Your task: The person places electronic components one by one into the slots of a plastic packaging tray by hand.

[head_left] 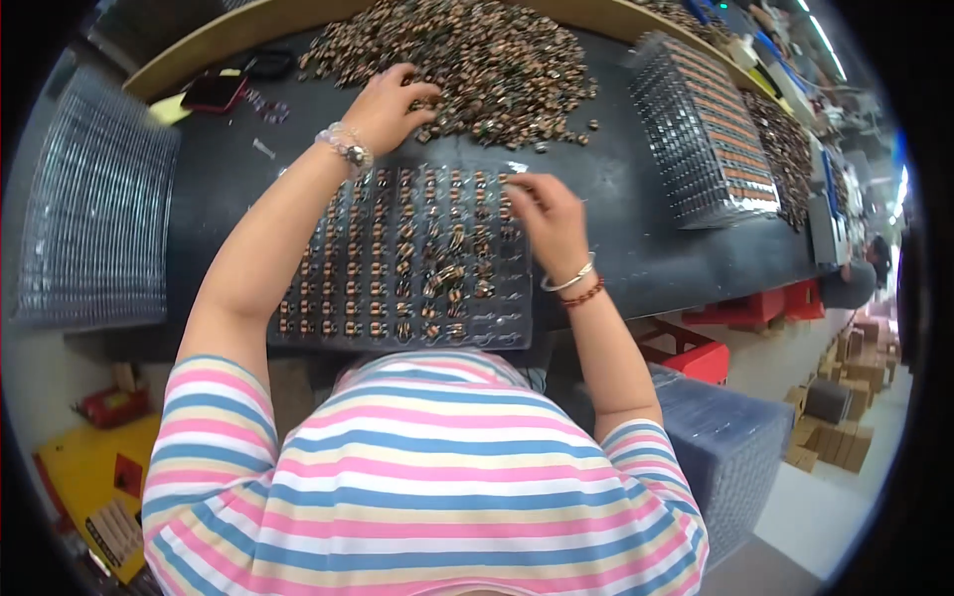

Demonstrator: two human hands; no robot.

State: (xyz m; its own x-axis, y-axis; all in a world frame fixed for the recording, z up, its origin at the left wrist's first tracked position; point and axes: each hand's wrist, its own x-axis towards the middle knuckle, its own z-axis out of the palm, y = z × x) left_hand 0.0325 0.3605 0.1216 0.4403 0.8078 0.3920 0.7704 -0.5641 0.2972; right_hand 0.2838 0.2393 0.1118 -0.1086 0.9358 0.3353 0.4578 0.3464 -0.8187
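A clear plastic tray lies before me, its pockets filled with small copper-wound coils. Some coils in the right-hand columns sit loose and heaped, and a few pockets at the near right corner hold none. My left hand reaches past the tray's far edge to a big pile of loose coils; its fingers are apart and curved at the pile's near side. At the tray's far right corner my right hand pinches at a small coil, mostly hidden by the fingertips.
Stacked clear trays stand at the left. Another stack, filled with coils, stands at the right. A red-cased phone lies at the far left, inside the wooden border. Red stools and wrapped trays are below right.
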